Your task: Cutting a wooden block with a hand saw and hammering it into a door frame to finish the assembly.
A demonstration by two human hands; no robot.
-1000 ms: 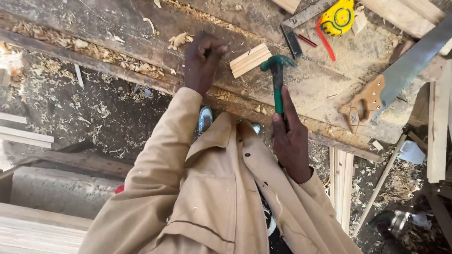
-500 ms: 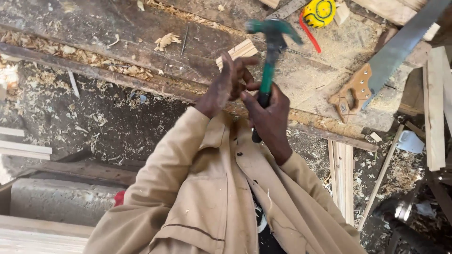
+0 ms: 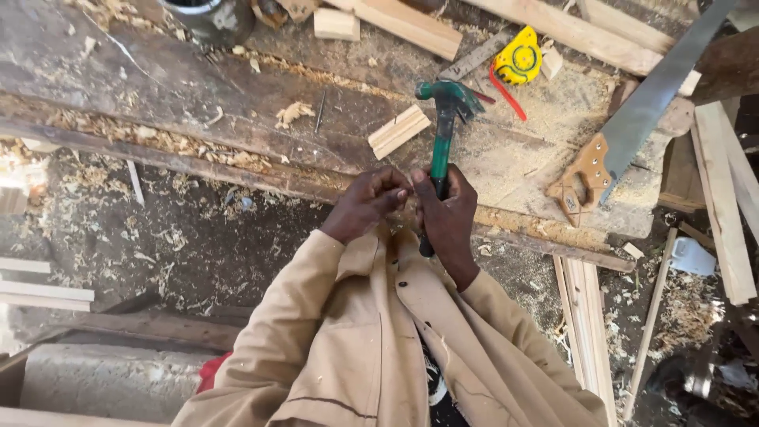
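**Both hands together at the bench edge, hammer upright in your right**

Nearest you, your tan jacket sleeves run up to hands that meet just at the front edge of the workbench (image 3: 158,87). Your right hand (image 3: 449,215) is clenched around the green handle of the hammer (image 3: 443,142), which stands almost upright with its head toward 12 o'clock. Your left hand (image 3: 365,204) sits at 9 o'clock of the right, fingertips pinched together and touching it; whether they hold anything is too small to tell.

Just beyond the hands, at 12 o'clock, a small grooved wood block (image 3: 398,130) lies on the bench beside the hammer head. At 2 o'clock lies a handsaw (image 3: 624,138) on sawdust. Farther off, at 1 o'clock, sit a yellow tape measure (image 3: 519,58) and long wood strips (image 3: 403,22).
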